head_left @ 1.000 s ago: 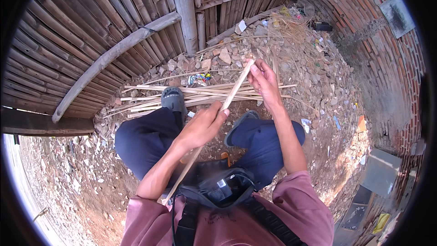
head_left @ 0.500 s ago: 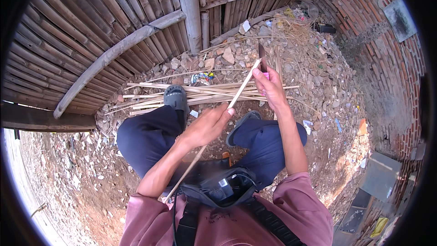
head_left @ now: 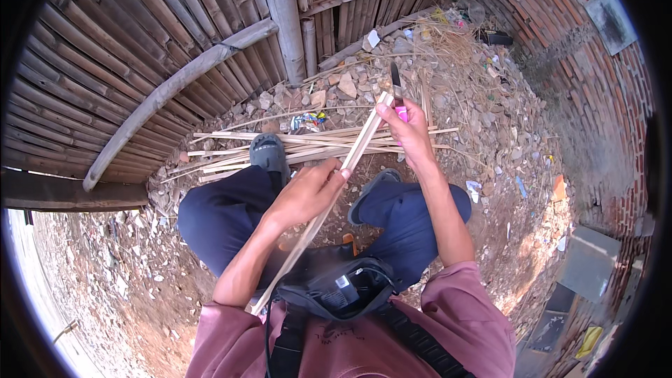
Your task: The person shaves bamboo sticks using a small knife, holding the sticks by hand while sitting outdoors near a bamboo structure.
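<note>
Bamboo-pole fence (head_left: 140,49) across the back, one thick grey pole (head_left: 175,84) leaning diagonally on it. Brick wall (head_left: 574,63) curves round the right side. Pile of thin split slats (head_left: 231,150) on rubble-strewn dirt ground (head_left: 504,168). Dry straw (head_left: 448,49) near the corner. Grey slab (head_left: 591,262) lower right.

A fence of upright bamboo poles (head_left: 140,49) curves in front of me, braced by a slanting wooden beam (head_left: 175,84). To my right rises a red brick wall (head_left: 581,77). The dirt ground (head_left: 490,119) below is strewn with stones, dry straw and litter, all in bright daylight.
</note>
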Demonstrator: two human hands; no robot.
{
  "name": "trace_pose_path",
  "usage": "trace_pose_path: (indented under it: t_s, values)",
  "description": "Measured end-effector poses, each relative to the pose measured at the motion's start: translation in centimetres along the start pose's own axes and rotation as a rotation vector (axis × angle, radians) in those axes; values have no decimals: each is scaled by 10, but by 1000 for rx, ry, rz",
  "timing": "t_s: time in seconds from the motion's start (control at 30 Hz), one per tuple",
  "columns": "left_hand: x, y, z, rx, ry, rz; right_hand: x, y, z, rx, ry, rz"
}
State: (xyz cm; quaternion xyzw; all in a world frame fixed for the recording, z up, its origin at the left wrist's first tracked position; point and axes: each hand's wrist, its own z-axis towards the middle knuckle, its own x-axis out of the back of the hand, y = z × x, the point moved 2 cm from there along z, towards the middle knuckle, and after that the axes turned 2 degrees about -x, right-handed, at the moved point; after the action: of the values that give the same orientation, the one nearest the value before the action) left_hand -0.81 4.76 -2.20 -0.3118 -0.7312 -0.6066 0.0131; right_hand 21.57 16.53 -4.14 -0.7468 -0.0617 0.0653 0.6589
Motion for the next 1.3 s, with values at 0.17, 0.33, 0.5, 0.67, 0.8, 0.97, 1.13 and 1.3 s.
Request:
trace_pose_path:
  t_s: [0.17, 0.33, 0.5, 0.67, 0.8, 0.97, 1.13, 1.3]
  values:
    - [-3, -7, 2, -70, 35, -127, 5, 6, 4, -30, -97, 79]
    - [-2, -12, 3, -35, 9, -220, 1, 3, 1, -2, -97, 106]
    - [-2, -9, 4, -16, -2, -268, 2, 2, 0, 1, -92, 69]
    - [-4, -16, 7, -21, 41, -290, -2, -7, -2, 36, -100, 48]
    - [-2, -15, 8, 53, 98, -278, -2, -5, -4, 131, -59, -67]
    - [-3, -4, 5, 90, 122, -394, -14, -5, -14, 337, -25, -319]
    - [-1, -1, 4, 115, 128, -392, -25, -13, -26, 461, -92, -470]
    - [0, 1, 4, 110, 140, -401, -27, -13, -27, 578, -125, -608]
